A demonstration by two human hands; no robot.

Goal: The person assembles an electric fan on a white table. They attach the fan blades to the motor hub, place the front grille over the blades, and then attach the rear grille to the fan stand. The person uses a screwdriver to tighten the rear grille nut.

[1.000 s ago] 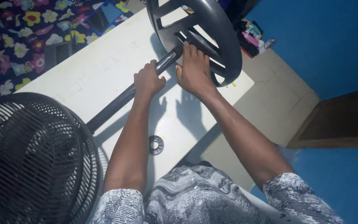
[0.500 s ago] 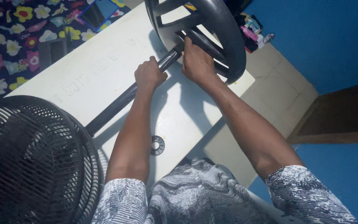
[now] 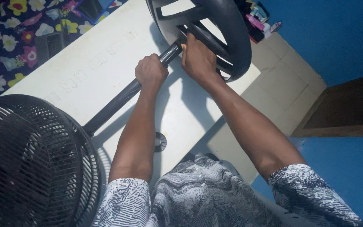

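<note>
The left hand [image 3: 151, 72] is wrapped tight around the dark grey metal fan pole [image 3: 124, 96], which lies slantwise across the white rectangular table [image 3: 85, 59], running from the black wire fan cage [image 3: 30, 168] at seven o'clock up to the round black plastic spoked base [image 3: 215, 29] at one o'clock; the right hand [image 3: 198, 59] presses on the base's hub just beside the pole's end (whether its fingers close on a spoke cannot be told). A small black ring-shaped nut [image 3: 160, 142] lies on the table between the forearms, near the six o'clock edge.

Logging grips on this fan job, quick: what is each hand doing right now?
Left hand: closed around the dark grey metal fan pole.
Right hand: pressed on the round black plastic fan base where the pole enters; grip cannot be told.
</note>
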